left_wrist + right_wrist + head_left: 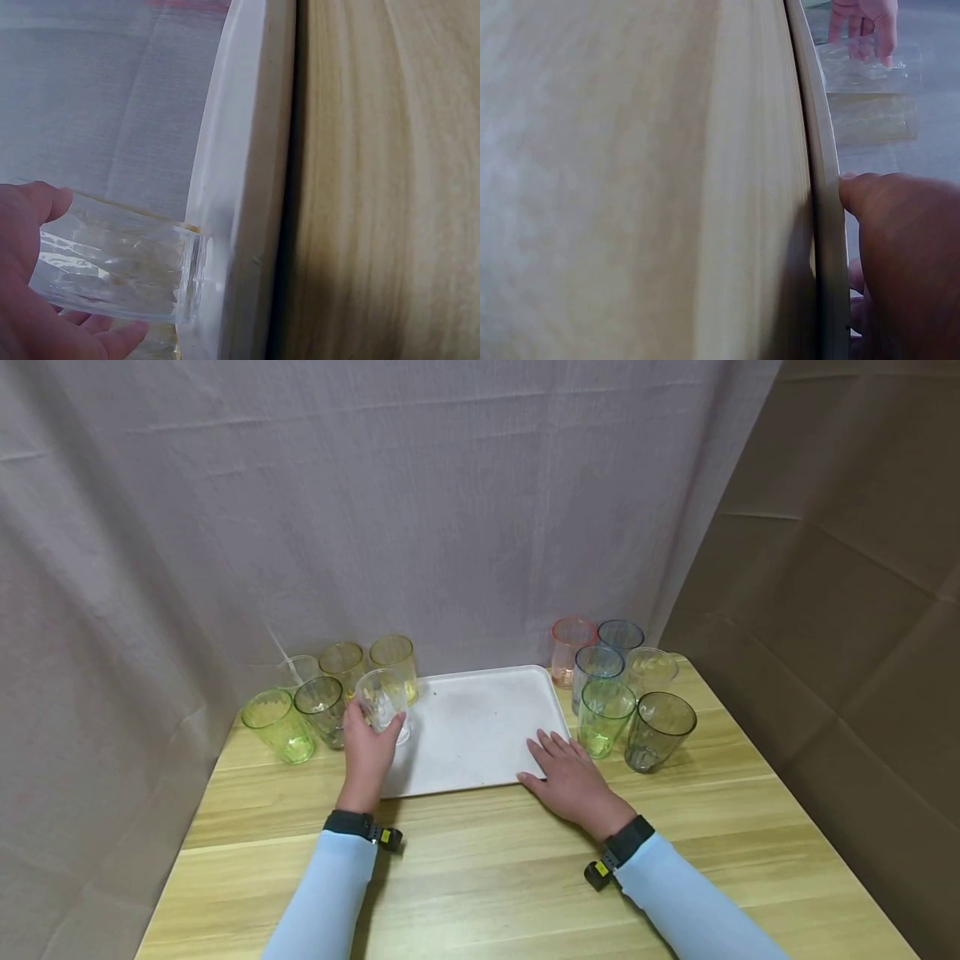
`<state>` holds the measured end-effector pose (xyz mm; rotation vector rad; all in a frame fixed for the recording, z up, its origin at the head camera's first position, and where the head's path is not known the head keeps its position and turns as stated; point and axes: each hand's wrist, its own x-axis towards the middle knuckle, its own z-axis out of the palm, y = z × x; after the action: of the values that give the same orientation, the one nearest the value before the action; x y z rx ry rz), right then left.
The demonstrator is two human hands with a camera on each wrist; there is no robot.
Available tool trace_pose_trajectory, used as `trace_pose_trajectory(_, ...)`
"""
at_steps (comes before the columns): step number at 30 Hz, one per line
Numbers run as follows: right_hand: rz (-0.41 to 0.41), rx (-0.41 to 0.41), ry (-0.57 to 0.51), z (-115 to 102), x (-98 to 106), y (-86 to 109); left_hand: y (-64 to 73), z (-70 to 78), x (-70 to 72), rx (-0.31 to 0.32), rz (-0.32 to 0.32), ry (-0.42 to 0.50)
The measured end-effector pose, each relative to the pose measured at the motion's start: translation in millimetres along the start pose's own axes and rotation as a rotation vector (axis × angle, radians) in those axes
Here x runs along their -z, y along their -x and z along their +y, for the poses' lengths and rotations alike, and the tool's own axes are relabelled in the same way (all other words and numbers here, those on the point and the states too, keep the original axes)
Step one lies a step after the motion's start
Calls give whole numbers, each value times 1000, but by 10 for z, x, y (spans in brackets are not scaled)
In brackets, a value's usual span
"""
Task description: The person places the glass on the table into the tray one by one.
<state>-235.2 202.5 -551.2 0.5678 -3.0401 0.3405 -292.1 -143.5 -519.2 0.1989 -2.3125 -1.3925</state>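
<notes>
My left hand point(367, 758) grips a clear ribbed tumbler point(384, 689) by its side, thumb on one side and fingers on the other. The tumbler is over the left end of a white tray point(476, 727). Its base meets or nearly meets the tray in the left wrist view point(112, 259); which of the two, I cannot tell. On the tray's front right corner lies my right hand point(573, 781), fingers spread and holding nothing. In the right wrist view, the right thumb point(866, 191) touches the tray's edge.
Left of the tray stand a light green tumbler point(279, 727), a grey one point(321, 714), a yellow one point(343, 664) and a clear one point(300, 670). Another yellow tumbler point(397, 660) is by the back left corner. Red point(572, 652), green point(603, 718), grey point(656, 735) and other tumblers crowd the right.
</notes>
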Motion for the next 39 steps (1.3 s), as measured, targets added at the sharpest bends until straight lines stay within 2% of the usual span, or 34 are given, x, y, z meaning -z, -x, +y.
trace_pose_trajectory(19,-18,-17,-6,10,-14,-11,13,-35,-54,1,7,28)
trace_pose_trajectory(27,-5,-11,-1,0,-2,-6,51,-44,-19,21,-28,29)
trace_pose_trajectory(32,-2,-10,0,9,-16,-9,155,-20,154,29,-60,15)
trace_pose_trajectory(36,-12,-14,-2,15,-29,-13,226,-42,426,41,-93,-6)
trace_pose_trajectory(39,-18,-16,-1,12,-21,-17,251,-85,657,38,-64,-13)
